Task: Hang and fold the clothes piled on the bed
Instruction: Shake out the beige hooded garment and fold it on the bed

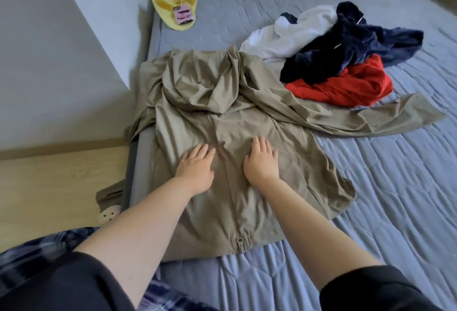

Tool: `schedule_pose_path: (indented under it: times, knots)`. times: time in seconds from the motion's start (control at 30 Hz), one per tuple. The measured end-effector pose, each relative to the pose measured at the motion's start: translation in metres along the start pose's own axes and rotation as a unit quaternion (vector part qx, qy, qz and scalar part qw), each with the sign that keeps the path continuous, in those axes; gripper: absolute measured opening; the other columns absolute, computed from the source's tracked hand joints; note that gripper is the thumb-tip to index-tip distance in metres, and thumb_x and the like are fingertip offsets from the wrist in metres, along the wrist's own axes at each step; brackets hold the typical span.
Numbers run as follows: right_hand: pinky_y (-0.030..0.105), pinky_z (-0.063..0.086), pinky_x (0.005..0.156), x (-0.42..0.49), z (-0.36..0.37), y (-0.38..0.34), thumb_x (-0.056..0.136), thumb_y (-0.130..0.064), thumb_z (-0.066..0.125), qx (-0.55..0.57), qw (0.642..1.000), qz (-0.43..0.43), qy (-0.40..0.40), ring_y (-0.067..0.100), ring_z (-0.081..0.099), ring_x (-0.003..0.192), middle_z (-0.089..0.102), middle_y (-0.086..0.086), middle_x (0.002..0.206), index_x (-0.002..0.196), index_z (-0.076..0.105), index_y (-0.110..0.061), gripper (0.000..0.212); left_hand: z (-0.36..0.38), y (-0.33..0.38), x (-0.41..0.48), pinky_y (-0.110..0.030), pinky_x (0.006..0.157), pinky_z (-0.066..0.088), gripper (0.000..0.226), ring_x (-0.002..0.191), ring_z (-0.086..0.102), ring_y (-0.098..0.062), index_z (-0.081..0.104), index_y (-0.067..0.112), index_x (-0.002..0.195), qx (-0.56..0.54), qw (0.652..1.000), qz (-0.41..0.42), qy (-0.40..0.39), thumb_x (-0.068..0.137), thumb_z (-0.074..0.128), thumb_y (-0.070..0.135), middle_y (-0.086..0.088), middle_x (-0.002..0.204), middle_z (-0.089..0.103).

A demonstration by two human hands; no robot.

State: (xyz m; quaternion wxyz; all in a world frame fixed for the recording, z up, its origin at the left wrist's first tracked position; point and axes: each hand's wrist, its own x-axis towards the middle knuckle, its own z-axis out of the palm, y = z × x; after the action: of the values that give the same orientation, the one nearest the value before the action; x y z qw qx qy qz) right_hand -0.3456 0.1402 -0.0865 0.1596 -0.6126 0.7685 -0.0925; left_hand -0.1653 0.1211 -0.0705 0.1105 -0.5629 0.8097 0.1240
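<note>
A tan zip-up hooded jacket (291, 162) lies spread face up on the blue-grey bed (383, 199), hood towards the far side, zipper closed down its middle. My left hand (195, 169) rests flat on the jacket left of the zipper, fingers apart. Flat on the cloth just right of the zipper lies my right hand (261, 161). One sleeve stretches to the right across the bed; the other hangs over the bed's left edge. Behind the jacket to the right is a pile: a white garment (284, 31), a dark navy fleece (346, 46) and a red garment (351, 85).
A yellow cloth item with a pink tag (176, 13) lies at the far left of the bed by the white wall (61, 51). Wooden floor (49, 182) runs along the bed's left side, with a pale perforated shoe (108, 214) near the bed.
</note>
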Motion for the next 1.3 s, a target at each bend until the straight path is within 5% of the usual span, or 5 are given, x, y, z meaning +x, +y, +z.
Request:
schedule_pose_path:
  times: [0.6, 0.77, 1.07, 1.17, 1.3]
  knots:
    - [0.030, 0.042, 0.095, 0.094, 0.002, -0.068, 0.086, -0.005, 0.041, 0.181, 0.983, -0.020, -0.003, 0.027, 0.053, 0.118, 0.061, 0.008, 0.126, 0.127, 0.057, -0.015, 0.046, -0.019, -0.060, 0.056, -0.039, 0.106, 0.036, 0.061, 0.136, 0.029, -0.021, 0.031, 0.021, 0.147, -0.252, 0.934, -0.077, 0.240, 0.089, 0.049, 0.012, -0.001, 0.148, 0.031]
    - [0.039, 0.030, 0.100, 0.112, -0.025, -0.015, 0.079, 0.000, 0.049, 0.073, 0.968, 0.106, 0.217, 0.034, 0.039, 0.122, 0.045, 0.014, 0.134, 0.132, 0.045, -0.007, 0.054, -0.015, -0.029, 0.070, -0.039, 0.116, 0.018, 0.068, 0.145, 0.008, -0.022, 0.014, 0.027, 0.152, -0.200, 0.971, 0.035, 0.127, 0.093, 0.045, 0.019, -0.005, 0.158, 0.010]
    - [0.044, 0.032, 0.105, 0.132, -0.085, 0.049, 0.090, -0.015, 0.046, -0.090, 0.960, 0.227, 0.139, 0.036, 0.053, 0.113, 0.063, 0.020, 0.111, 0.104, 0.057, -0.008, 0.019, -0.003, -0.029, 0.072, -0.036, 0.118, 0.010, 0.070, 0.147, -0.004, -0.018, 0.010, 0.037, 0.151, -0.226, 0.973, 0.038, 0.001, 0.093, 0.047, 0.025, 0.000, 0.160, -0.008]
    - [0.037, 0.045, 0.076, 0.122, -0.122, 0.006, 0.085, -0.020, 0.055, 0.017, 0.957, 0.152, 0.245, 0.041, 0.060, 0.092, 0.066, 0.020, 0.096, 0.092, 0.061, -0.008, 0.016, -0.009, -0.031, 0.075, -0.029, 0.117, 0.015, 0.059, 0.146, 0.011, -0.021, 0.033, 0.029, 0.147, -0.362, 0.932, 0.022, 0.002, 0.091, 0.052, 0.018, -0.002, 0.160, 0.005]
    - [0.025, 0.047, 0.055, 0.082, -0.120, -0.049, 0.093, -0.037, 0.056, 0.337, 0.937, 0.081, -0.036, 0.015, 0.063, 0.066, 0.064, 0.004, 0.079, 0.088, 0.066, -0.018, 0.022, -0.016, -0.034, 0.072, -0.014, 0.089, 0.040, 0.034, 0.117, 0.055, -0.018, 0.063, 0.017, 0.118, -0.646, 0.754, -0.083, 0.088, 0.092, 0.050, -0.001, -0.009, 0.132, 0.055]
